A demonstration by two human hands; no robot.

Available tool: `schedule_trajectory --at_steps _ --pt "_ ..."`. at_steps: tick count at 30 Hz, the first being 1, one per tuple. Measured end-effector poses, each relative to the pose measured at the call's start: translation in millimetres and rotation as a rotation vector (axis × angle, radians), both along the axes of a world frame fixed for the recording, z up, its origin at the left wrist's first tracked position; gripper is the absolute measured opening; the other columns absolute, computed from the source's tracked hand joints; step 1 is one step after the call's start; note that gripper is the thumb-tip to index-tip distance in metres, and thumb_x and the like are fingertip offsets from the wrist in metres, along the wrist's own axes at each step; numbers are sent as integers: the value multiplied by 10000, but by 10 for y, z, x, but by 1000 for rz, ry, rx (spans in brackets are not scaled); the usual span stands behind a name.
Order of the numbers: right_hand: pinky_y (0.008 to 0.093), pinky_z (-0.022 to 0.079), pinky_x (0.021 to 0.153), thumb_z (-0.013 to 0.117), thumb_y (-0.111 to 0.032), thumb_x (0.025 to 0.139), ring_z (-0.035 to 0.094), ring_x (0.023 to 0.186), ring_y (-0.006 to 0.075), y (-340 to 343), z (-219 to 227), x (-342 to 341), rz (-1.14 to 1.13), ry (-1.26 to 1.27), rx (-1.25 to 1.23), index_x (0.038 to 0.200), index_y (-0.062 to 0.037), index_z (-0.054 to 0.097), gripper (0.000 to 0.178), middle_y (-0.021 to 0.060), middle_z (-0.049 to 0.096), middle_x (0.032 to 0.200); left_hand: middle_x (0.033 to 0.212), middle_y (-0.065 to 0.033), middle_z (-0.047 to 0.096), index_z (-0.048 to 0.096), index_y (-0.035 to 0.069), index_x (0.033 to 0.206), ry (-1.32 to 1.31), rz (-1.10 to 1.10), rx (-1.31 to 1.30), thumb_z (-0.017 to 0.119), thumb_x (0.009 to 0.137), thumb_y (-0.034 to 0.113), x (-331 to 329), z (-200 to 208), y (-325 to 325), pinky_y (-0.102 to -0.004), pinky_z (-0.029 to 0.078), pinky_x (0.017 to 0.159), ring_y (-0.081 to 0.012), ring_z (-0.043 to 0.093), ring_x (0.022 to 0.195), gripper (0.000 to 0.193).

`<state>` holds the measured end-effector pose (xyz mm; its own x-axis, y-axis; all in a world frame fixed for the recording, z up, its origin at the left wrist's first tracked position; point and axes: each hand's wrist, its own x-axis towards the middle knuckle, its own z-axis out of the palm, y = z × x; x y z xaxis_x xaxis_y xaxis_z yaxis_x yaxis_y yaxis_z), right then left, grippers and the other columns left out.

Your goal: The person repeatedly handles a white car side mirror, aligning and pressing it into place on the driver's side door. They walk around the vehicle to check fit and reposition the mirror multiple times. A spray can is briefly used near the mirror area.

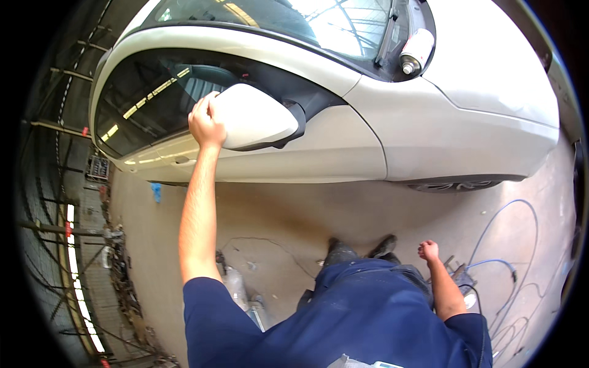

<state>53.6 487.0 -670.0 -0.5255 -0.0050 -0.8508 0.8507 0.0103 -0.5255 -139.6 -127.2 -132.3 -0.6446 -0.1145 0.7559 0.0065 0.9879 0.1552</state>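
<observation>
My left arm reaches forward to a car, and my left hand is closed round the outer end of its white side mirror. The fingertips are partly hidden behind the mirror housing. The mirror stands out from the front door, beside the dark side window. My right hand hangs low at my right side, away from the car, with its fingers curled into a loose fist. Nothing shows in it.
A spray can lies at the base of the windshield. Blue hose loops over the floor at right. Behind my left arm stand clear plastic bottles. A blue scrap lies by the car; racks line the left.
</observation>
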Motion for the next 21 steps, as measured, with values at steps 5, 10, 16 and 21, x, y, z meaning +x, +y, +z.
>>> schedule_trajectory --at_steps 5,10,16,21 --pt "250 372 397 489 -42 923 484 483 114 48 147 -99 4 1 -43 952 -29 542 61 44 523 651 998 -104 731 731 80 1016 12 39 -11 543 927 219 61 -24 -42 -399 501 855 -309 676 966 250" --pt "268 428 439 510 -78 919 532 510 126 48 296 -71 67 -22 13 964 -54 564 74 26 556 678 990 -41 706 751 148 960 165 86 -146 595 836 149 37 -84 -24 -395 467 886 -265 637 948 199" --pt "303 473 519 524 -96 906 559 549 125 113 380 37 120 -62 73 978 -71 583 97 25 585 701 1255 -100 605 647 131 1261 256 145 -198 529 895 128 193 -411 207 -442 394 1005 -312 539 1179 384" --pt "298 434 448 525 -87 907 559 514 158 196 315 291 127 -120 115 971 -55 590 97 75 609 711 1562 -123 364 353 72 1520 128 139 -228 538 926 278 671 -739 418 -498 289 1119 -376 319 1434 655"
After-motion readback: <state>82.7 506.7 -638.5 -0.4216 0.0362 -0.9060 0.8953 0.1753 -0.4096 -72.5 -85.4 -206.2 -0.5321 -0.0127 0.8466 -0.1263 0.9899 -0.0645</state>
